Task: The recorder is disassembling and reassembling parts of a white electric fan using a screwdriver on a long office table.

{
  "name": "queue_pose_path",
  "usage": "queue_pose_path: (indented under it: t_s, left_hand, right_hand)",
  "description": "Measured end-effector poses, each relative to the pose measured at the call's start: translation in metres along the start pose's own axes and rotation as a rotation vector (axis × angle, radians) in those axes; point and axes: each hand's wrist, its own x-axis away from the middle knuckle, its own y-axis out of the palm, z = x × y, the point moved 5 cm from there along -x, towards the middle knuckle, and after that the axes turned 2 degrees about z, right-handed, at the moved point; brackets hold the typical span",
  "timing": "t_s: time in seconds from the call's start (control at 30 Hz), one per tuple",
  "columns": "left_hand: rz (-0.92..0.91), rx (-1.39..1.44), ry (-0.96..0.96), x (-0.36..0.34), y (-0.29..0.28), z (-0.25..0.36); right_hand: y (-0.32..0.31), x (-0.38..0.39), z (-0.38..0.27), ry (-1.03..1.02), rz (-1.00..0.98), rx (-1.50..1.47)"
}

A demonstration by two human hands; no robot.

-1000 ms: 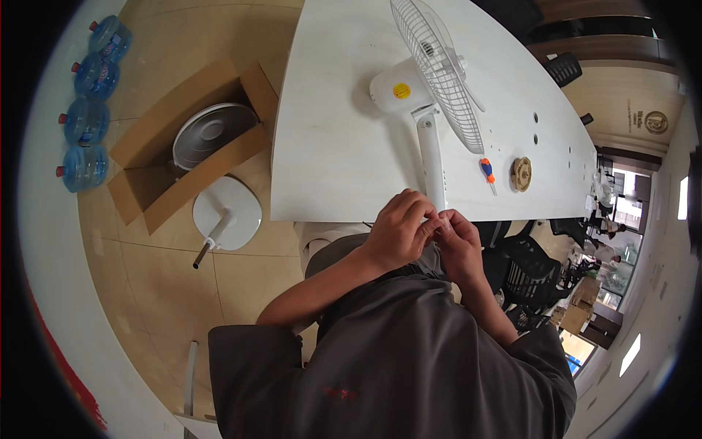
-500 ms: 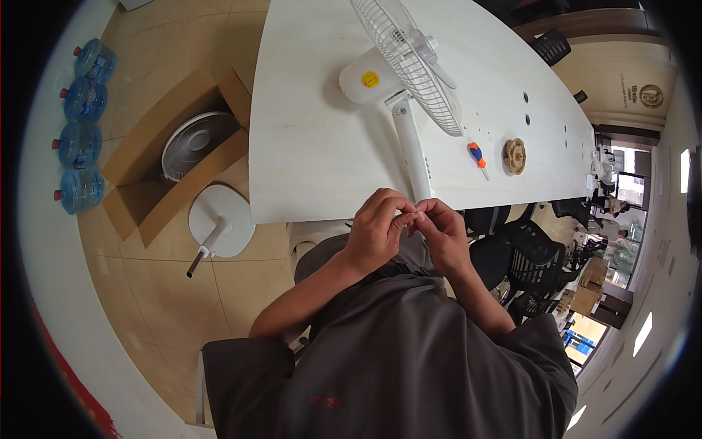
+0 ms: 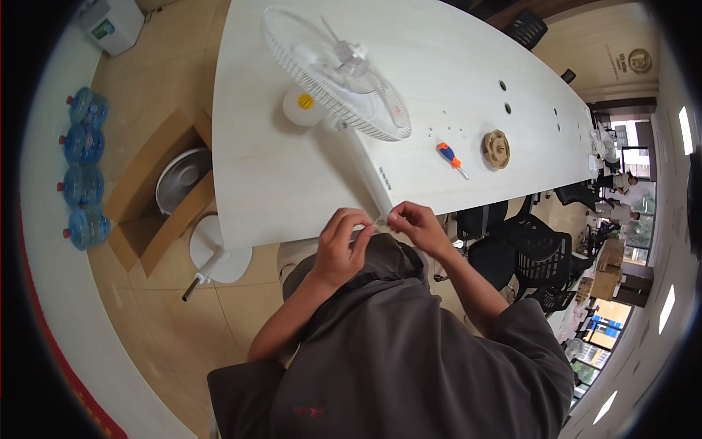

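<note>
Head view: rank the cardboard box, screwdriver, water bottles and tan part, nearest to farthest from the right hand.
1. Screwdriver: on the table, ahead of the right hand.
2. Tan part: right of the screwdriver.
3. Cardboard box: left of the table.
4. Water bottles: far left.

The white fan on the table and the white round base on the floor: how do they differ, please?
The fan lies on the table; the base is on the floor. The fan has a wire cage and a pole, while the base is a flat disc with a dark-ended tube. Both are mainly white.
</note>
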Motion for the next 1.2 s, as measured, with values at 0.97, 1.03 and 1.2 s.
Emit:
queue_pose_path:
  t_s: [0.97, 1.03, 1.2]
  left_hand:
    - [-0.177, -0.111, -0.191, -0.030, 0.015, -0.050]
    - [-0.203, -0.093, -0.178, -0.033, 0.015, -0.040]
    - [-0.318, -0.059, -0.147, -0.034, 0.020, -0.042]
  right_hand:
    - [-0.143, -0.066, 0.134, -0.109, 0.815, 0.465]
    - [-0.128, -0.039, 0.131, -0.179, 0.861, 0.424]
    - [-0.100, 0.060, 0.047, -0.150, 0.831, -0.208]
